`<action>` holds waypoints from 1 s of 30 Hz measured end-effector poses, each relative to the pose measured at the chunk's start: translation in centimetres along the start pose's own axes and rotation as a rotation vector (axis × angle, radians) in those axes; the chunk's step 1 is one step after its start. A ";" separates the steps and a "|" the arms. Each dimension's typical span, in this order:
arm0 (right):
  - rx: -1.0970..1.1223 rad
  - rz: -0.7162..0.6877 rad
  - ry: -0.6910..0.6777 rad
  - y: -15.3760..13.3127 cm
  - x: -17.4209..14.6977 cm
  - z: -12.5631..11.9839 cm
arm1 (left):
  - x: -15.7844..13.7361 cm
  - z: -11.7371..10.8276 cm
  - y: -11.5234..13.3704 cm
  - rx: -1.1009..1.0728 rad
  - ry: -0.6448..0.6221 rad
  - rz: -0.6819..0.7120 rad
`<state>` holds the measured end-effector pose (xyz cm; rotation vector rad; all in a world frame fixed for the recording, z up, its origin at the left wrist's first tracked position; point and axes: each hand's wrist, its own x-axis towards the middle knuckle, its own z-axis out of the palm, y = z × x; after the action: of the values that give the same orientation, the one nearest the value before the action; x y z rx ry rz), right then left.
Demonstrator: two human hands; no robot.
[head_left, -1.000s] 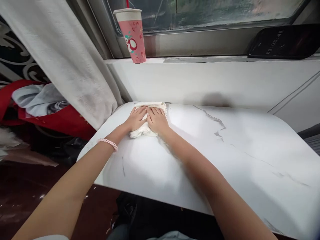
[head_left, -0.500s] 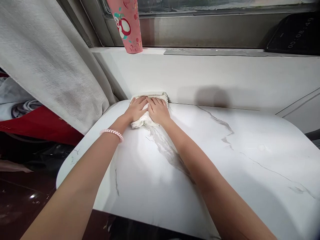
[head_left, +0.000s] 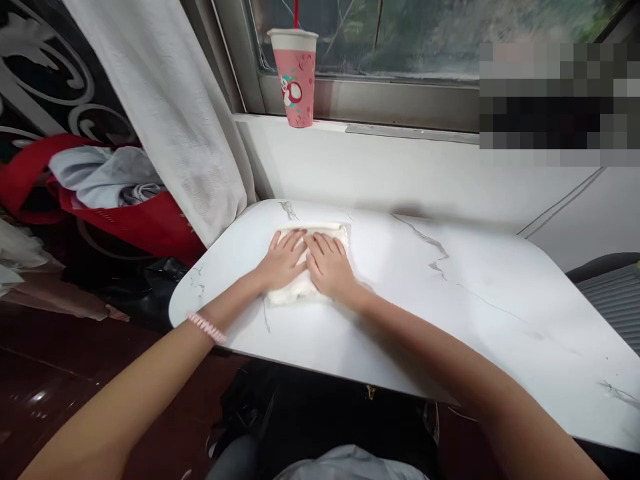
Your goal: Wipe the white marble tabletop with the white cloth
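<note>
Cloth position: an off-white, folded fabric cloth (head_left: 295, 293) is laid on the white, grey-veined table (head_left: 400, 313), in its left half, a little short of the far edge.
Cloth direction: its straight far fold is set nearly parallel to the table's far edge; its near edge is crumpled and turned towards the table's near edge. The outline is roughly square, so a long axis cannot be told.
Left hand: the bare left hand (head_left: 283, 262) is pressed flat on the cloth's left part — unclenched, fingers spread towards the far edge.
Right hand: the bare right hand (head_left: 330, 263) is likewise laid flat and ungripping on the right part; the cloth's middle is largely covered by both.
Left wrist: a pale pink, coiled band (head_left: 207, 327) is worn.
Far edge: the table is bounded by a white, smooth wall panel (head_left: 400, 177).
Far left corner: a light grey, draped fabric curtain (head_left: 185, 133) is hung close beside it.
Window ledge: a pink, tapered, patterned cup (head_left: 300, 80) with a red straw is stood upright beyond the table.
</note>
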<state>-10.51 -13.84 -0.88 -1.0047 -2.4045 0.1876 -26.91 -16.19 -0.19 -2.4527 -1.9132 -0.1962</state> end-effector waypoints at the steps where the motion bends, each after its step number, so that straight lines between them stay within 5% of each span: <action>1: 0.000 -0.014 -0.005 -0.9 -1.8 -0.6 | -1.8 -0.2 1.1 0.003 -0.003 0.020; 7: -0.009 -0.142 -0.091 -3.8 -10.3 -3.9 | -10.0 -1.0 7.4 0.019 0.043 0.073; 14: 0.015 -0.157 -0.130 -3.0 -12.4 -5.6 | -10.6 -1.6 9.6 -0.011 -0.080 0.101; 20: -0.015 -0.110 -0.140 0.5 -10.2 -5.6 | -4.9 -1.2 8.8 -0.066 -0.200 0.143; 30: -0.062 0.092 -0.021 12.4 0.7 -3.8 | 13.1 1.4 6.2 -0.070 -0.139 0.114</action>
<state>-1.23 -4.81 -1.25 -1.1477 -2.3978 0.1575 -17.71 -4.96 0.27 -2.6791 -1.8382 -0.0933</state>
